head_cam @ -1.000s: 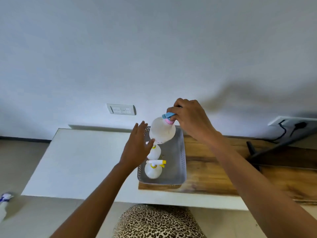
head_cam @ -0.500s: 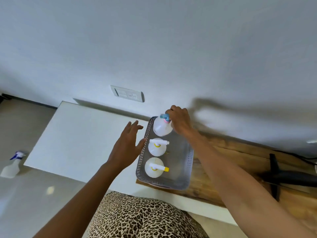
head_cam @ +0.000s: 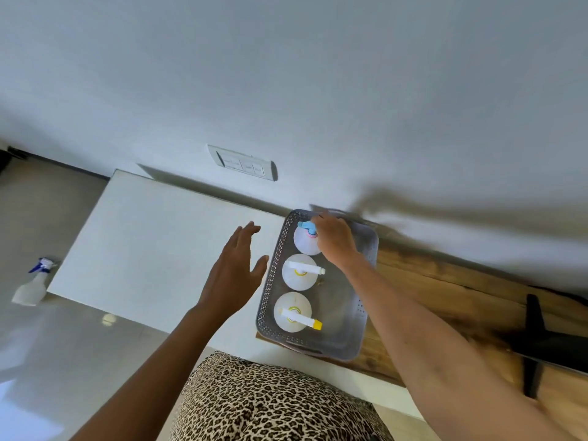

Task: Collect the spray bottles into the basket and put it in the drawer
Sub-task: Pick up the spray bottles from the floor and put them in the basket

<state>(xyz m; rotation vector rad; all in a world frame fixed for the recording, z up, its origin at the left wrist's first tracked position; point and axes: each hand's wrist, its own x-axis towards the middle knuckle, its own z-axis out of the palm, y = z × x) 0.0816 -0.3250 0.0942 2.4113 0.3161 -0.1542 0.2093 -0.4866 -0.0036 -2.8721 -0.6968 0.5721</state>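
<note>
A grey perforated basket [head_cam: 359, 326] sits where the white counter meets the wooden top. Three white spray bottles stand upright in a row along its left side. The far one has a blue and pink head [head_cam: 306, 238], and my right hand [head_cam: 335, 240] grips its top. The middle bottle [head_cam: 300, 271] has a white head with a yellow collar. The near bottle [head_cam: 294, 313] has a white trigger head with a yellow tip. My left hand [head_cam: 234, 275] hovers open just left of the basket, fingers spread, touching nothing. A fourth spray bottle [head_cam: 31, 283] with a blue head lies on the floor at far left.
The white counter [head_cam: 152, 249] stretches left of the basket and ends against the wall. A wall switch plate [head_cam: 243, 162] is above it. The wooden top [head_cam: 445, 300] runs to the right, with a black stand [head_cam: 534, 342] on it. My leopard-print lap [head_cam: 273, 402] is below.
My right hand has lowered the blue-headed bottle from above the basket down into its far end. My left hand has drawn slightly away from the basket. The camera has tilted further down.
</note>
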